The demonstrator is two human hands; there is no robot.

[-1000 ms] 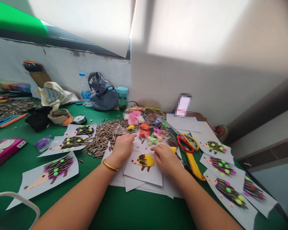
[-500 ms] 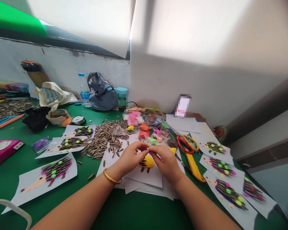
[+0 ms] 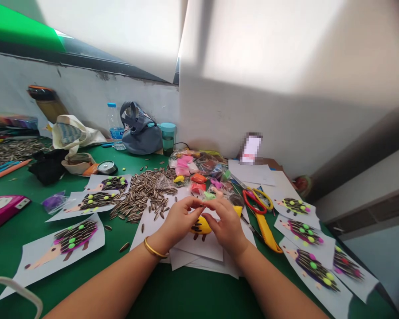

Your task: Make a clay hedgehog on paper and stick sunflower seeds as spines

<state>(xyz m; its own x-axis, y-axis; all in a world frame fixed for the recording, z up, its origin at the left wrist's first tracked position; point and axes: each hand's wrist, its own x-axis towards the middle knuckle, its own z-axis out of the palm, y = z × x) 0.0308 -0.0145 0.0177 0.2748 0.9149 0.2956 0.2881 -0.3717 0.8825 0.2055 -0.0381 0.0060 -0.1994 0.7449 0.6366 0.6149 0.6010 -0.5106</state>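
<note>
My left hand (image 3: pixel 182 221), with a gold bangle on the wrist, is closed in a pinch. My right hand (image 3: pixel 228 228) has bent, closed fingers whose tips meet those of the left; its thumb hangs lower. Anything between the fingertips is too small to make out. Just beneath them lies a yellow clay hedgehog body (image 3: pixel 202 226) with dark seeds stuck on it and two brown legs, partly hidden by both hands. It rests on white paper (image 3: pixel 208 252), on top of further sheets. Sunflower seeds (image 3: pixel 146 190) lie heaped beyond my left hand.
Bagged coloured clay (image 3: pixel 197 178) lies behind the hands. Red-and-yellow scissors (image 3: pixel 255 201) and a yellow cutter (image 3: pixel 267 232) are at the right. Finished hedgehog pictures (image 3: pixel 73 241) flank both sides. Farther back stand a bottle (image 3: pixel 113 124), a grey-blue bag (image 3: pixel 141 135) and a cup (image 3: pixel 168 137).
My right thumb has dropped away from its index finger, and the right hand has shifted slightly left. The fingertips of both hands still meet above the yellow clay body. The view has shifted slightly.
</note>
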